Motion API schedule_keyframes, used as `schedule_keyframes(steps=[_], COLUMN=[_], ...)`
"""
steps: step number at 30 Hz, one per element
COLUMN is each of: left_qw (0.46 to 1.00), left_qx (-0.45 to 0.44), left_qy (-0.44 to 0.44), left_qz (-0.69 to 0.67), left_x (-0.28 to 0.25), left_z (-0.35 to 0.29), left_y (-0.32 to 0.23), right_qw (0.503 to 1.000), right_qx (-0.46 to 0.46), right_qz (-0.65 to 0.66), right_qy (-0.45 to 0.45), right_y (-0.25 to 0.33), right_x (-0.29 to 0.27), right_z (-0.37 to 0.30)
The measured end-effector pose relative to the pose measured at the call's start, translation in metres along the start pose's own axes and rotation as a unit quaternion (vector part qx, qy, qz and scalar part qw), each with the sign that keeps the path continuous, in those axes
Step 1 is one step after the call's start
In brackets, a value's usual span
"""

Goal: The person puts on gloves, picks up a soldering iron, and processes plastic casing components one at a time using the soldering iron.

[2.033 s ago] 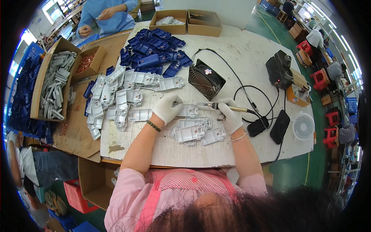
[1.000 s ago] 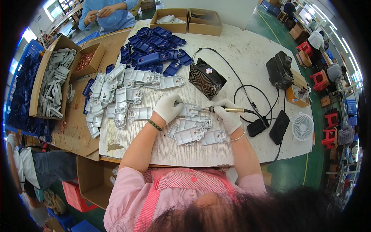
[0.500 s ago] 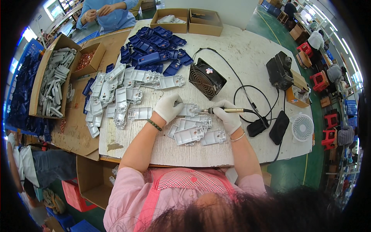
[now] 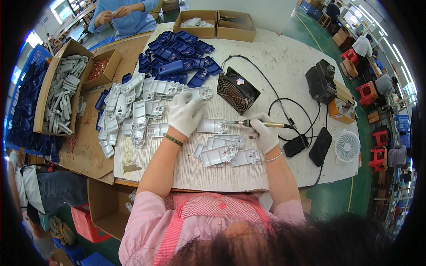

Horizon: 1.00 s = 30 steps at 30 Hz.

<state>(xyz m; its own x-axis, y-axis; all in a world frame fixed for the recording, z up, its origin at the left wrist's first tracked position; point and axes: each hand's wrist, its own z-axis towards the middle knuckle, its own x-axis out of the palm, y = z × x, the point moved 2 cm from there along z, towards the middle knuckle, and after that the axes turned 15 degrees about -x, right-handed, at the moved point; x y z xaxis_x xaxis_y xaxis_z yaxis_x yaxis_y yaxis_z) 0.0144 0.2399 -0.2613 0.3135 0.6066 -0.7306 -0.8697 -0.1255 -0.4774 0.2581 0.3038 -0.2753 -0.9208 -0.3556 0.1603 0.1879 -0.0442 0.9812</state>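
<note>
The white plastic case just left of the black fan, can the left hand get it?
Probably yes. The left hand is right at the white plastic case, with nothing seen between them, and the black fan sits past the case's other end. Whether they already touch, I can't tell.

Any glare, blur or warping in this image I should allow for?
Head view throughout: straight edges bow toward the black rim; the upper-left window is blown out; the dark hair along the lower edge looks soft; the pen-like tool in the right hand is legible, but its tip is too small to judge contact.
</note>
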Motion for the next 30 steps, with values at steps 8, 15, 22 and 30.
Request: schedule_keyframes(steps=[8,15,22,30], left_qw=[0.996,0.997,0.982,0.989], left_qx=[0.015,-0.009,-0.094,-0.06], left_qy=[-0.011,0.063,0.09,0.113], left_qz=[0.09,-0.049,-0.136,-0.075], left_x=[0.009,0.009,0.009,0.017], left_z=[0.001,-0.004,-0.007,-0.008], left_y=[0.016,0.008,0.003,0.013], right_qw=[1.0,0.995,0.996,0.994], right_qx=[-0.013,-0.015,-0.013,-0.01], right_qz=[-0.007,0.086,0.082,0.103], right_qy=[0.002,-0.04,-0.03,-0.032], right_y=[-0.003,-0.005,-0.005,-0.012], right_x=[-0.004,-0.006,-0.004,-0.009], right_z=[0.0,0.001,0.001,0.003])
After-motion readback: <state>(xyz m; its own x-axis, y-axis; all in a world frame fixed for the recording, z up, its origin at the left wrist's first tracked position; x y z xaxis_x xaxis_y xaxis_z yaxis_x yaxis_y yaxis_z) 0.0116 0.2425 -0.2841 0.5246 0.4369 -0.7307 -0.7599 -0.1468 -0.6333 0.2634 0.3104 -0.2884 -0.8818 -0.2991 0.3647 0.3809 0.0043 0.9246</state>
